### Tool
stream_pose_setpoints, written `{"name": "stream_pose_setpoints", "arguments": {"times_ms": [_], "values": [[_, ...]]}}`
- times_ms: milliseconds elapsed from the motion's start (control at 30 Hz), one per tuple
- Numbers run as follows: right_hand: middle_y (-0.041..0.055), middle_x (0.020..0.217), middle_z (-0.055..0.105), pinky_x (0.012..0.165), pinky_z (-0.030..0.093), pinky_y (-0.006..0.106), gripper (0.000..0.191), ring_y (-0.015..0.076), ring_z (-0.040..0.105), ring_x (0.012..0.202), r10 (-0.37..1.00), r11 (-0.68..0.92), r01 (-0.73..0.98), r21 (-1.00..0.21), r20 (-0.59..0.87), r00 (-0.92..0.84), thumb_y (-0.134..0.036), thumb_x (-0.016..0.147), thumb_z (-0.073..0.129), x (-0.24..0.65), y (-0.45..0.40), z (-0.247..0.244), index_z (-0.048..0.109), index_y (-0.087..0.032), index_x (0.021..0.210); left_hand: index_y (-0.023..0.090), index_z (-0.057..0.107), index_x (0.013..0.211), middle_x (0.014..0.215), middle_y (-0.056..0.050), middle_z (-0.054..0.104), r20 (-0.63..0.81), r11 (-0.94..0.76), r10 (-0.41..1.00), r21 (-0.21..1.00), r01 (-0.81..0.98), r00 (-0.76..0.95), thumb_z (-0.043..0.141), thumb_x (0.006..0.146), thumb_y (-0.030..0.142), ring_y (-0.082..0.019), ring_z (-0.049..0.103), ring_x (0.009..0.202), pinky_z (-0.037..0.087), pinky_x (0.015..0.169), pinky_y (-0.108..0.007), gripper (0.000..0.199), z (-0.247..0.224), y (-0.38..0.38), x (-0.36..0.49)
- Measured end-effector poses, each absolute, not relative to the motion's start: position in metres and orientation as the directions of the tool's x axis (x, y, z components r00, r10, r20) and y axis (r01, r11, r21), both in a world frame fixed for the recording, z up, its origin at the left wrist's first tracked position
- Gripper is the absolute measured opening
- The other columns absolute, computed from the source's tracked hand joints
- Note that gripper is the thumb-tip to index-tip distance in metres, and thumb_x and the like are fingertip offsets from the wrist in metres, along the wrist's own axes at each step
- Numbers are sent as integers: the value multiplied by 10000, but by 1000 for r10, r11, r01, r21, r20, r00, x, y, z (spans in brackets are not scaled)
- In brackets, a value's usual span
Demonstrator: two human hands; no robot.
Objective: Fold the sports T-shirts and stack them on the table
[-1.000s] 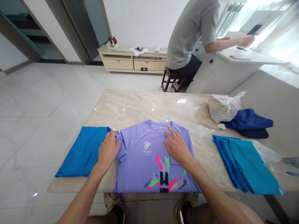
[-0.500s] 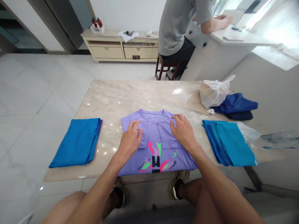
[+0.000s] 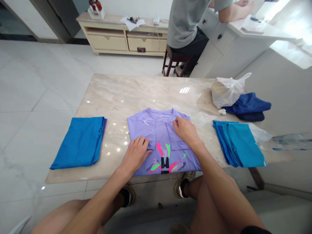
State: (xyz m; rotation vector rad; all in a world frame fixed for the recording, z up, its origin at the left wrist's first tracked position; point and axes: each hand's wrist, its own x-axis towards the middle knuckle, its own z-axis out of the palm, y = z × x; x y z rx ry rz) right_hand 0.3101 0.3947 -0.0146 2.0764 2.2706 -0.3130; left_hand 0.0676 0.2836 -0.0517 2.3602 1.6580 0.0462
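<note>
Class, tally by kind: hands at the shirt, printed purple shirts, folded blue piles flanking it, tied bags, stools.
Left hand and right hand: 2
Printed purple shirt: 1
Left folded pile and right folded pile: 2
Tied bag: 1
Stool: 1
Total: 7

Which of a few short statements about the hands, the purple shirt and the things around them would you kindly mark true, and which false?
1. The right hand is nearer the collar of the purple shirt than the left hand is. True.
2. The purple shirt lies between folded blue cloth and folded teal cloth. True.
3. The white plastic bag is at the left end of the table. False: it is toward the right end.
4. The bright print faces down, out of sight. False: it shows on top.
</note>
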Motion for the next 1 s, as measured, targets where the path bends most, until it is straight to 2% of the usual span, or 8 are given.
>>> {"name": "stream_pose_setpoints", "arguments": {"times_ms": [100, 200, 300, 367, 500, 667, 800, 1000], "values": [[179, 1220, 818, 914, 533, 368, 370, 321, 758, 1173, 987, 37, 996, -78, -155, -49, -324, 1180, 408, 330, 394, -10, 742, -171, 1225, 228, 740, 1171, 1238, -137, 720, -138, -328, 923, 203, 923, 359, 676, 1075, 265, -334, 644, 1177, 522, 982, -476, 121, -47, 288, 75], [171, 1230, 820, 929, 543, 365, 363, 320, 758, 1186, 982, 38, 996, -86, -179, -54, -331, 1176, 428, 342, 390, -9, 750, -173, 1233, 241, 744, 1074, 1221, -137, 720, -131, -355, 913, 214, 910, 387, 620, 1080, 205, -324, 650, 1173, 517, 991, -468, 128, -39, 293, 76], [169, 1240, 820, 952, 546, 367, 359, 320, 761, 1201, 977, 45, 995, -92, -205, -63, -329, 1178, 432, 348, 385, -8, 747, -175, 1255, 250, 739, 1048, 1129, -86, 746, -189, -386, 872, 305, 871, 452, 674, 1085, 321, -285, 691, 1103, 529, 942, -407, 103, -26, 303, 71], [171, 1247, 818, 957, 545, 367, 358, 320, 766, 1203, 972, 57, 995, -83, -222, -74, -326, 1182, 428, 350, 381, -5, 738, -174, 1275, 249, 731, 1027, 1067, -64, 759, -221, -322, 890, 314, 893, 399, 665, 1098, 443, -270, 714, 1055, 536, 883, -371, 218, -19, 314, 72], [181, 1248, 819, 946, 546, 364, 379, 323, 777, 1199, 965, 88, 993, -78, -239, -104, -323, 1194, 404, 355, 375, 1, 735, -158, 1278, 211, 722, 1128, 1147, -122, 780, -170, -130, 973, 169, 977, 159, 561, 1140, 471, -307, 726, 1131, 557, 868, -372, 307, -20, 338, 95], [199, 1223, 823, 915, 556, 361, 383, 326, 791, 1169, 952, 142, 985, -94, -261, -162, -309, 1187, 415, 357, 369, -5, 745, -135, 1270, 148, 682, 1276, 1266, -205, 754, -234, -99, 966, 47, 994, 107, 523, 1150, 425, -362, 708, 1229, 571, 868, -400, 343, -40, 350, 127], [192, 1212, 826, 911, 560, 363, 366, 323, 793, 1162, 931, 216, 971, -104, -279, -237, -308, 1182, 429, 355, 365, -18, 752, -147, 1249, 189, 671, 1288, 1257, -165, 753, -279, -128, 951, 43, 991, 135, 428, 1166, 291, -330, 719, 1214, 558, 839, -381, 291, -48, 353, 126], [194, 1208, 808, 894, 566, 373, 359, 331, 781, 1172, 908, 293, 950, -105, -281, -311, -285, 1179, 420, 350, 361, -28, 745, -150, 1249, 216, 665, 1271, 1232, -145, 748, -185, -106, 974, 138, 985, 131, 404, 1182, 305, -320, 712, 1184, 552, 869, -397, 290, -45, 363, 131]]}}
